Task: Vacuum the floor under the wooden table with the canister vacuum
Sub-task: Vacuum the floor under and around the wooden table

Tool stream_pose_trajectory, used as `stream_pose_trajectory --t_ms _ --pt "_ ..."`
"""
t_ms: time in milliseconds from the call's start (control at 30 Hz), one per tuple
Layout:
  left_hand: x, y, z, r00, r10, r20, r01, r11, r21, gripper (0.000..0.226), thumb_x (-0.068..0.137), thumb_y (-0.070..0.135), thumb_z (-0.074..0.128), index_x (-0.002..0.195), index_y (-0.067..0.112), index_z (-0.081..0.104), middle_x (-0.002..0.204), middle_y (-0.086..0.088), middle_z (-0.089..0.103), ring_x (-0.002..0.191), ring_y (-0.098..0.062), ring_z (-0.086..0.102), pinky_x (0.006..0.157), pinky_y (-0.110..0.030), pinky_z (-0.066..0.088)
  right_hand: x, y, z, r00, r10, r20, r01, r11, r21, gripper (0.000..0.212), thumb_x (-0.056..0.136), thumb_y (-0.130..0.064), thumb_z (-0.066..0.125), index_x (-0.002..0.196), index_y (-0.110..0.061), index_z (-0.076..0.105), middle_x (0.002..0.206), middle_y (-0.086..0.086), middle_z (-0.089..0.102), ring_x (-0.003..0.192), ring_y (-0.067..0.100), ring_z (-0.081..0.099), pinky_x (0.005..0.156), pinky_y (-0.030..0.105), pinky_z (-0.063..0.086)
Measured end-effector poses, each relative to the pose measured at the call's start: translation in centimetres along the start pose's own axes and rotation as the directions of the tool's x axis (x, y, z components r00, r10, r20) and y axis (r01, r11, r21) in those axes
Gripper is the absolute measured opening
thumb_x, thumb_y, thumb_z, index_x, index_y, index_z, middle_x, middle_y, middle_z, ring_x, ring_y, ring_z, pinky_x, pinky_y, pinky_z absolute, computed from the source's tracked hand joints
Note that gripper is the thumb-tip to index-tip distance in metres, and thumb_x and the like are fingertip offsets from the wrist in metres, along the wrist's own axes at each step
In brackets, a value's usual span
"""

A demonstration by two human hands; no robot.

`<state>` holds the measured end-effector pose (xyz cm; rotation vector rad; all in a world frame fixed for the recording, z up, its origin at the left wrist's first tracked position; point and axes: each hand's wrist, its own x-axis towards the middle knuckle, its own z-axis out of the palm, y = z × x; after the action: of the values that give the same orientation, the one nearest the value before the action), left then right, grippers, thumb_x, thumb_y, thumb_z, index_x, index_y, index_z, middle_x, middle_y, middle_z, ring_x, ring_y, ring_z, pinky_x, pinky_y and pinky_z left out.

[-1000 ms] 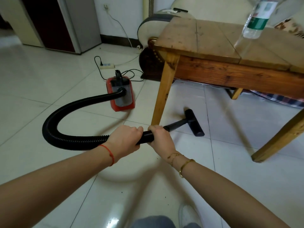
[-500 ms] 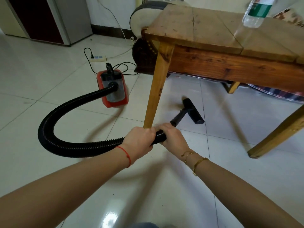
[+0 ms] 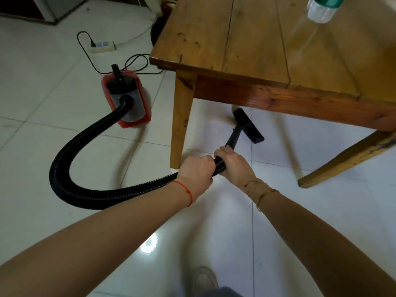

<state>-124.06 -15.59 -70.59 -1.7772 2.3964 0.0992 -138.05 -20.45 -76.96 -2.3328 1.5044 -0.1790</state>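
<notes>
We are cleaning now: our left hand (image 3: 196, 170) and right hand (image 3: 232, 161) each grip the black hose (image 3: 70, 151), the nozzle (image 3: 248, 126) sits on the floor (image 3: 321, 211) just under the worktop (image 3: 257, 39) edge, so next we should push it deeper under.

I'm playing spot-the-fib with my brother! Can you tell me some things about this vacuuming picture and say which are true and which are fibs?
1. Both hands hold the black hose. True: the left hand and right hand grip the hose side by side.
2. The vacuum canister is blue. False: the canister is red and grey.
3. The floor nozzle sits on the tiles just under the wooden table's edge. True.
4. A plastic bottle lies on the floor. False: the bottle stands on the table.
5. The power strip lies on the floor beyond the canister. True.
</notes>
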Motion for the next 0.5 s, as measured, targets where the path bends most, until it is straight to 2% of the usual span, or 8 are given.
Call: stream_pose_trajectory --t_ms 167,367,500 --pt "-2.8 -1.0 -5.0 0.997 -0.009 0.079 0.010 1.000 -0.010 0.021 0.092 0.020 0.051 0.110 0.010 0.053 0.098 -0.004 0.065 0.084 -0.022 0.065 0.061 -0.028 0.038 -1.5 -3.6 -3.7 0.997 -0.021 0.077 0.014 0.995 0.095 0.030 0.074 -0.012 0.075 0.098 -0.013 0.057 0.105 0.006 0.056 0.090 0.028 0.061 0.086 0.040 0.052" --pt "-7.4 -2.1 -8.9 0.990 -0.023 0.142 0.029 0.999 -0.040 0.021 0.093 0.021 0.048 0.111 0.010 0.052 0.102 -0.005 0.063 0.088 -0.025 0.063 0.064 -0.029 0.036 -3.5 -8.0 -6.3 0.982 -0.066 0.177 0.039 0.988 0.152 0.028 0.076 -0.011 0.073 0.099 -0.013 0.057 0.107 0.005 0.057 0.092 0.026 0.062 0.087 0.029 0.048" --pt "-10.7 -2.3 -10.3 0.978 -0.036 0.207 0.048 0.998 -0.051 0.021 0.093 0.023 0.048 0.109 0.010 0.052 0.101 -0.005 0.062 0.087 -0.024 0.063 0.064 -0.029 0.036 -5.4 -10.5 -6.6 0.964 -0.108 0.244 0.067 0.983 0.170 0.025 0.077 -0.013 0.071 0.097 -0.014 0.057 0.104 0.005 0.056 0.086 0.026 0.061 0.085 0.033 0.051"
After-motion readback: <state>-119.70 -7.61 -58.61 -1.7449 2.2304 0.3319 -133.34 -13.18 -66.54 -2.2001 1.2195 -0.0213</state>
